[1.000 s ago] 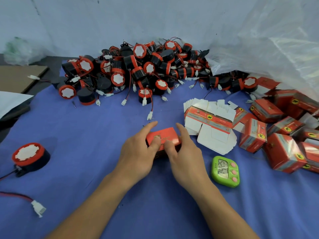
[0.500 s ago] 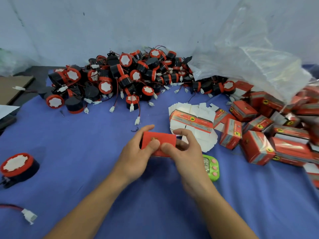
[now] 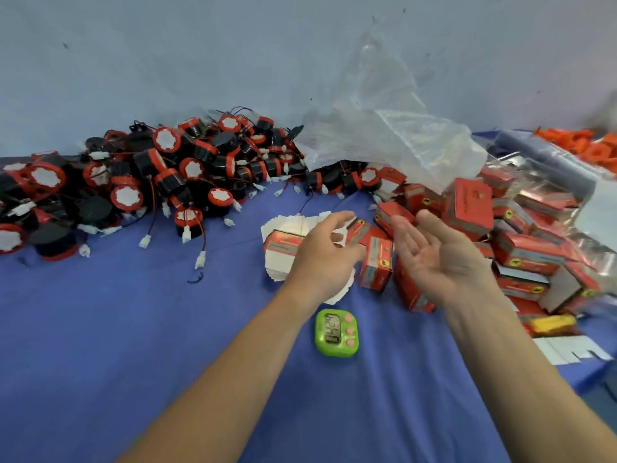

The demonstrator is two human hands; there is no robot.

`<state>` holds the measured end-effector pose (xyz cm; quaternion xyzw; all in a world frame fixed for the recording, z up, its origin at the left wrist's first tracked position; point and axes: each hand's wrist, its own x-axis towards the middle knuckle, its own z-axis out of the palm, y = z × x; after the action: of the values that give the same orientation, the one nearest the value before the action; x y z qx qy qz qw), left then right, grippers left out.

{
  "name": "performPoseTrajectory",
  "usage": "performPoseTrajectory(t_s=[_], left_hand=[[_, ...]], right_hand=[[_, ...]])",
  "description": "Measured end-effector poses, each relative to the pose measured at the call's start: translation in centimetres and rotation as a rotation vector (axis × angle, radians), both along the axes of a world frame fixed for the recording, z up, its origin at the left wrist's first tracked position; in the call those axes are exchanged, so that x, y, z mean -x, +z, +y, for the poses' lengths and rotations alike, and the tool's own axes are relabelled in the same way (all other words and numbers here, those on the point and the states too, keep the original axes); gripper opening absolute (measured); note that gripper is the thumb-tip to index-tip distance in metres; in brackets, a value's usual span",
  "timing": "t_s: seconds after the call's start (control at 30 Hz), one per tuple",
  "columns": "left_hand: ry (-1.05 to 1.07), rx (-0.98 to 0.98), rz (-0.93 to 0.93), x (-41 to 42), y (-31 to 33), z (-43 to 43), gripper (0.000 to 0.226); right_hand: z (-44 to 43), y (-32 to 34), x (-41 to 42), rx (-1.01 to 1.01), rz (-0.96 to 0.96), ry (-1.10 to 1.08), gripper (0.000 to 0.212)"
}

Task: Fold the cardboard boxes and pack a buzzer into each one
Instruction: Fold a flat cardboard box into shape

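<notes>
Now, your left hand (image 3: 325, 259): just beyond the small green plastic digital timer (image 3: 336, 333), fingers loosely curved and apart, gripping nothing.
Your right hand (image 3: 434, 259): beyond the timer and to its right, palm turned up, fingers straight and spread wide, holding nothing.
Stack of flat white-and-red cardboard box blanks (image 3: 280, 259): directly beyond the timer, partly under your left hand.
Closed red cardboard box (image 3: 470, 208): far right of the timer, tilted, above the heap; you cannot tell whether it rests on anything.
Heap of folded red cardboard boxes (image 3: 527, 255): right of the timer, behind your right hand.
Pile of round black-and-red buzzers with red wires (image 3: 160, 182): well beyond the timer, to its left.
Crumpled clear plastic bag (image 3: 394, 145): far beyond the timer, draped over the boxes.
Blue cloth table cover (image 3: 133, 329): under the timer.
</notes>
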<state>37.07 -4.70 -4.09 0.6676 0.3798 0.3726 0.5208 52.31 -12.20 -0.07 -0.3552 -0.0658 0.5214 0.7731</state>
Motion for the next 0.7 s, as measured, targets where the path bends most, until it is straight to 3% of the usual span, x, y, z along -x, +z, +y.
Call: performPoseTrajectory(t_s=[0.2, 0.4, 0.47, 0.53, 0.7], left_hand=[[0.464, -0.348, 0.326, 2.4, -3.2, 2.7, 0.04], [0.395, -0.481, 0.737, 4.4, -3.8, 5.1, 0.03], [0.39, -0.538, 0.81, 4.3, -3.1, 5.5, 0.022], [0.389, -0.554, 0.926, 4.2, -2.6, 5.9, 0.017], [0.382, -0.493, 1.102, 3.6, -1.3, 5.4, 0.02]], right_hand=[[2.9, -1.5, 3.1, 0.201, -0.457, 0.131, 0.029], [8.4, -5.0, 6.7, 0.445, -1.601, 0.23, 0.041], [9.5, -6.4, 7.0, 0.461, -1.889, 0.312, 0.047], [9.7, -7.5, 7.1, 0.467, -2.009, 0.352, 0.055], [9.0, -8.2, 6.7, 0.433, -2.065, 0.303, 0.077]])
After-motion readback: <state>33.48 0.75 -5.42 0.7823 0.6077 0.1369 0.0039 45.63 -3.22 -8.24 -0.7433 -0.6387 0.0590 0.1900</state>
